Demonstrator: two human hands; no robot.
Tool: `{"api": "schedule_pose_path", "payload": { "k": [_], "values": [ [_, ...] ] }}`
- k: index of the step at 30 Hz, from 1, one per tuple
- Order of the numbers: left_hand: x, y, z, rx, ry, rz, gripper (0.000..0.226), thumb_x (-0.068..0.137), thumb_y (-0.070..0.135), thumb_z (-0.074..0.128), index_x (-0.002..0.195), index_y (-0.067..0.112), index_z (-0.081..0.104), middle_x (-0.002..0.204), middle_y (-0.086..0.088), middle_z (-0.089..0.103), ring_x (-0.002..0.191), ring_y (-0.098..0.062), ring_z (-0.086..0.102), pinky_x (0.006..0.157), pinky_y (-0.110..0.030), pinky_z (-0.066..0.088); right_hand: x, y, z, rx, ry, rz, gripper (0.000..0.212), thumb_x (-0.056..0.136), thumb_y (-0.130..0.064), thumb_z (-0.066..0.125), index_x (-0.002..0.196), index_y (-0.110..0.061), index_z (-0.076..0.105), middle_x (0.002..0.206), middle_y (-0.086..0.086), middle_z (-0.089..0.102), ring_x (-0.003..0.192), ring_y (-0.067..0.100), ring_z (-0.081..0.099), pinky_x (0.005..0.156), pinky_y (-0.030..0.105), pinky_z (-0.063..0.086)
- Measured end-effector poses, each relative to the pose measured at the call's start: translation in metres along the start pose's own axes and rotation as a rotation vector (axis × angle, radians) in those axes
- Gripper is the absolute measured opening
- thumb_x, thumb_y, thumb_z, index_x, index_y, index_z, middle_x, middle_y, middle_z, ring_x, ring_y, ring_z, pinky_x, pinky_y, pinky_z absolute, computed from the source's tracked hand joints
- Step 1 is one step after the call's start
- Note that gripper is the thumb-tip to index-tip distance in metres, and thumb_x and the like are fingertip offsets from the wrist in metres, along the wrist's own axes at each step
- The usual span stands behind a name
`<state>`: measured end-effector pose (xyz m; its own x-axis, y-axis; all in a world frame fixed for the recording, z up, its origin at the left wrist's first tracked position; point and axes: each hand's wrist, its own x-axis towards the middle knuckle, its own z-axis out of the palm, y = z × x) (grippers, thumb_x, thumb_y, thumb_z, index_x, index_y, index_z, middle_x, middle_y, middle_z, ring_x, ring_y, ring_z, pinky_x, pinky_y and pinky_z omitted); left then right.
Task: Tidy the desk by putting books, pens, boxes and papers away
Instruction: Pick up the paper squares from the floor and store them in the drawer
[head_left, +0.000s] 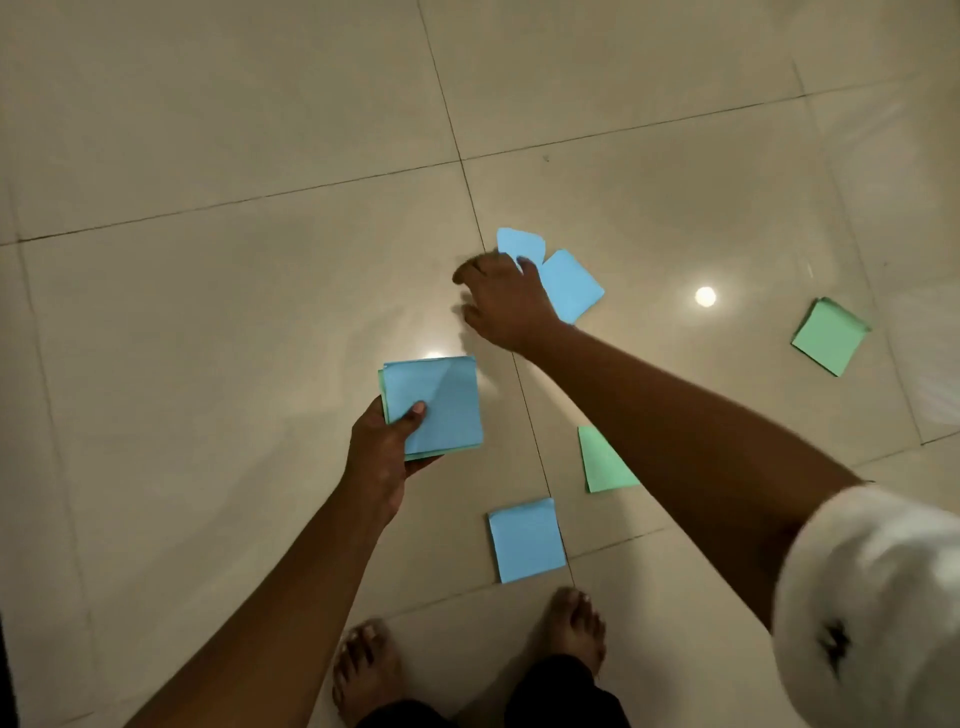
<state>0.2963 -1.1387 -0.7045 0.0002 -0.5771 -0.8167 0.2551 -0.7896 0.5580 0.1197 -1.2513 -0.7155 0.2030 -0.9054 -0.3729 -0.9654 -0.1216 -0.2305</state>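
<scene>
We look down at a glossy tiled floor (208, 312) strewn with square coloured papers. Our left hand (382, 447) has its grip closed on a small stack of papers (436, 405), thumb pressed on the blue top sheet, green edges showing beneath. Our right hand (501, 301) reaches out low over the floor with fingers spread and loose, holding nothing we can see; its fingertips lie at the edge of two blue papers (569, 286) that overlap one another just beyond it. Another blue paper (526, 540) lies flat near our bare feet (574, 629). A green paper (602, 462) is partly hidden under the right forearm, and a second green paper (829, 336) lies well apart to the right. We find no writing, label or brand on any sheet. A white sleeve (872, 582) covers the right upper arm
</scene>
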Motion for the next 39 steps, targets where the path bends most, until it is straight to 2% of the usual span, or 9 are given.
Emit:
{"api": "schedule_pose_path", "payload": {
  "k": [3, 8, 12, 18, 22, 25, 30, 35, 39],
  "values": [
    [0.026, -0.005, -0.001, -0.003, 0.010, 0.046, 0.027, 0.091, 0.010, 0.057, 0.117, 0.019, 0.057, 0.100, -0.001, 0.064, 0.090, -0.019, 0.063, 0.061, -0.031, 0.056, 0.053, 0.028, 0.008, -0.462, -0.185, -0.164, 0.043, 0.098, -0.034, 0.036, 0.135, -0.014, 0.046, 0.145, 0.005, 0.042, 0.144, 0.022, 0.019, 0.114, 0.054, -0.006],
    [0.042, -0.017, 0.003, -0.026, 0.040, 0.030, 0.026, 0.092, 0.009, 0.056, 0.116, 0.019, 0.057, 0.100, 0.000, 0.064, 0.090, -0.017, 0.062, 0.061, -0.031, 0.056, 0.060, 0.067, 0.002, -0.786, -0.295, -0.113, 0.051, 0.099, -0.047, 0.023, 0.114, -0.018, 0.063, 0.115, 0.004, 0.065, 0.128, 0.027, 0.042, 0.114, 0.055, -0.011],
    [0.036, -0.023, 0.014, -0.074, 0.059, -0.023, 0.023, 0.090, 0.010, 0.059, 0.109, 0.022, 0.060, 0.098, 0.000, 0.065, 0.088, -0.018, 0.063, 0.057, -0.029, 0.056, 0.027, 0.106, 0.011, -0.524, -0.223, 0.047, 0.045, 0.099, -0.042, 0.026, 0.121, -0.016, 0.057, 0.120, 0.008, 0.061, 0.124, 0.030, 0.044, 0.115, 0.055, -0.002],
    [0.046, -0.021, 0.029, -0.087, 0.022, -0.052, 0.022, 0.090, 0.009, 0.058, 0.108, 0.022, 0.060, 0.102, -0.002, 0.066, 0.090, -0.020, 0.065, 0.061, -0.032, 0.057, 0.010, 0.147, 0.050, 0.112, -0.221, 0.292, 0.038, 0.097, -0.032, 0.044, 0.128, -0.012, 0.052, 0.137, 0.009, 0.044, 0.120, 0.033, 0.047, 0.095, 0.041, 0.042],
    [0.057, -0.022, 0.034, -0.059, 0.000, -0.041, 0.019, 0.091, 0.008, 0.056, 0.103, 0.022, 0.061, 0.102, -0.001, 0.067, 0.092, -0.022, 0.065, 0.072, -0.038, 0.057, 0.019, 0.137, 0.059, 0.070, -0.059, 0.446, 0.049, 0.089, -0.033, 0.059, 0.130, -0.011, 0.044, 0.133, 0.011, 0.040, 0.119, 0.031, 0.044, 0.088, 0.040, 0.042],
    [0.060, -0.025, 0.040, -0.051, -0.011, -0.041, 0.019, 0.091, 0.008, 0.055, 0.102, 0.023, 0.061, 0.099, 0.000, 0.067, 0.091, -0.021, 0.065, 0.072, -0.038, 0.057, 0.022, 0.132, 0.067, 0.106, -0.052, 0.585, 0.076, 0.079, -0.037, 0.072, 0.138, -0.011, 0.031, 0.137, 0.011, 0.034, 0.124, 0.029, 0.038, 0.089, 0.041, 0.041],
    [0.063, -0.032, 0.051, -0.040, -0.015, -0.046, 0.019, 0.091, 0.008, 0.054, 0.101, 0.023, 0.061, 0.097, 0.000, 0.068, 0.088, -0.020, 0.066, 0.069, -0.035, 0.058, 0.024, 0.145, 0.065, 0.080, -0.038, 0.647, 0.089, 0.070, -0.045, 0.078, 0.135, -0.009, 0.030, 0.133, 0.013, 0.041, 0.125, 0.029, 0.038, 0.097, 0.041, 0.034],
    [0.065, -0.037, 0.062, -0.056, -0.036, -0.072, 0.021, 0.089, 0.007, 0.053, 0.102, 0.021, 0.061, 0.100, -0.004, 0.067, 0.092, -0.025, 0.064, 0.075, -0.039, 0.054, 0.017, 0.159, 0.073, 0.277, -0.036, 0.720, 0.084, 0.068, -0.047, 0.078, 0.131, -0.010, 0.037, 0.131, 0.011, 0.041, 0.125, 0.028, 0.036, 0.094, 0.040, 0.038],
    [0.065, -0.043, 0.068, -0.063, -0.042, -0.081, 0.023, 0.088, 0.009, 0.053, 0.108, 0.019, 0.060, 0.104, -0.007, 0.066, 0.095, -0.027, 0.064, 0.072, -0.037, 0.057, 0.004, 0.154, 0.087, 0.496, 0.174, 0.632, 0.061, 0.074, -0.027, 0.076, 0.121, -0.007, 0.042, 0.123, 0.013, 0.046, 0.111, 0.029, 0.049, 0.079, 0.034, 0.040]
  ]
}}
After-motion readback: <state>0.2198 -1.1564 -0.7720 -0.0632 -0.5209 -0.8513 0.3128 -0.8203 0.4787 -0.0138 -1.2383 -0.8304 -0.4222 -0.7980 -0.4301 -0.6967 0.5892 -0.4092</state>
